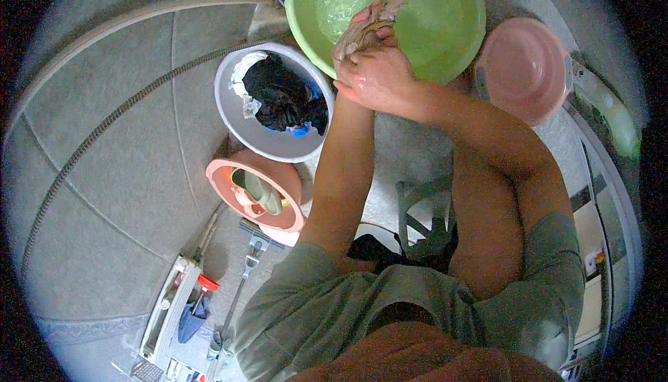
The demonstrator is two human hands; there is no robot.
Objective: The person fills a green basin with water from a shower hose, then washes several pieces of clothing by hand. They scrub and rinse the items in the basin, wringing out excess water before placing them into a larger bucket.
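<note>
My right hand lies across my left wrist, its fingers closed on a wet, bunched beige cloth. Just beyond it, my left hand grips the same cloth, mostly hidden by the fabric and the right hand. A loose end of the cloth sticks out past the fingers. Both hands are over the near side of a large light-green basin that holds water. Bright reflections and ripples show on the water's surface.
A white tub of dark clothing stands left of the basin. Below it, a pink bucket holds slippers. Another pink basin is at right. A ribbed hose runs along the tiled wall. A squeegee mop and a dark plastic stool are nearer me.
</note>
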